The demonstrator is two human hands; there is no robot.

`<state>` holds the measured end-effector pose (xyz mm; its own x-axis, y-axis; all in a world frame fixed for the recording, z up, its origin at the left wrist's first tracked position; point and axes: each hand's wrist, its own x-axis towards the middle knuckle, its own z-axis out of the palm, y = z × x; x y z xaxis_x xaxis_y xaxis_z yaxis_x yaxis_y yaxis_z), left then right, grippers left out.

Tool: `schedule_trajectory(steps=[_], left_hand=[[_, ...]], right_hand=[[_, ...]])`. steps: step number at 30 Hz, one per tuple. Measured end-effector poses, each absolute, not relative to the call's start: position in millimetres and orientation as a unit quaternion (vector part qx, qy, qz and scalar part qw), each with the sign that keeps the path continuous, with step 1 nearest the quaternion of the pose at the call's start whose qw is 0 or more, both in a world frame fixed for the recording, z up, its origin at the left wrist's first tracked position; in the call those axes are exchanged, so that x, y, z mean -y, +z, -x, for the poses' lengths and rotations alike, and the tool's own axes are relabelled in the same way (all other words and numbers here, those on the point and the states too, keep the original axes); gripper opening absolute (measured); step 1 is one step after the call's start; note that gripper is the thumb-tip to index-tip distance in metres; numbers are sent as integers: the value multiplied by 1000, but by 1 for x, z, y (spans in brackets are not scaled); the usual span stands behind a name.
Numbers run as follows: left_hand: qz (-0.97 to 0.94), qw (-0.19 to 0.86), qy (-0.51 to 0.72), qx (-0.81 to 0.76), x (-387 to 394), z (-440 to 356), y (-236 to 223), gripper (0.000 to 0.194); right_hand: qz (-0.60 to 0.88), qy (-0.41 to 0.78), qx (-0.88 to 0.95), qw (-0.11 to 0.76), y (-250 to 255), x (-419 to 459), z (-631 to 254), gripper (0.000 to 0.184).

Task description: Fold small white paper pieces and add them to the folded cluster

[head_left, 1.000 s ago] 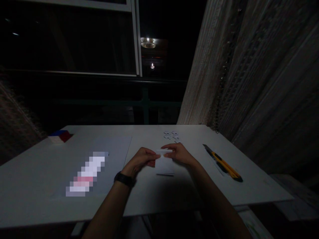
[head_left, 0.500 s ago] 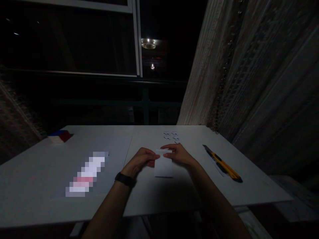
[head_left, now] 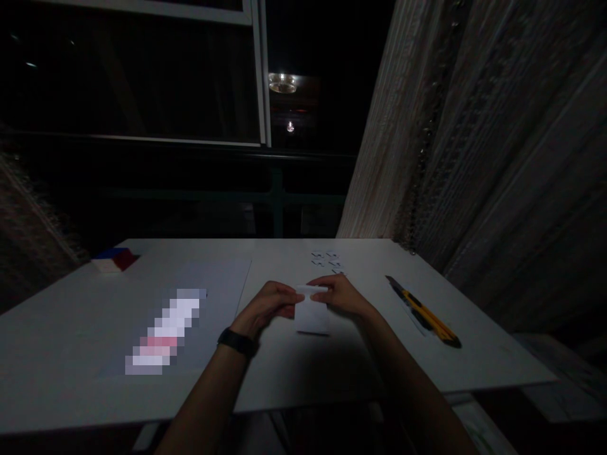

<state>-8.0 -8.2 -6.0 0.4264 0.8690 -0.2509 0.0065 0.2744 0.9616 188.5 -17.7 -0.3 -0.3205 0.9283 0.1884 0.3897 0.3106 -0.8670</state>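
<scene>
A small folded piece of white paper is held between my two hands over the middle of the table. My left hand pinches its upper left edge, thumb in front and the other fingers partly behind. On the upper right edge, my right hand grips with the thumb on the front face and the index finger reaching along the top. Just beyond my right hand lie several small dark-marked pieces, too small to make out.
The white table bears a yellow and black utility knife at the right. On the left lies a large pale sheet with a pixelated item on it. A coloured cube sits far left; a curtain hangs behind.
The lower edge of the folded paper has risen slightly, so it looks shorter and more tilted. Both hands keep nearly the same place and grip.
</scene>
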Motion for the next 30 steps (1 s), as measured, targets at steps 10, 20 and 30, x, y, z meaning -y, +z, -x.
schedule_trajectory(steps=[10,20,30], left_hand=[[-525,659,346,-413,13,5,-1,21],[-513,666,344,-419,12,6,-2,23],[-498,678,346,-416,7,9,-6,24]], right_hand=[[446,401,717,356,-1,17,-190,38],[434,395,716,378,1,19,-190,38],[414,409,709,398,2,21,-190,34]])
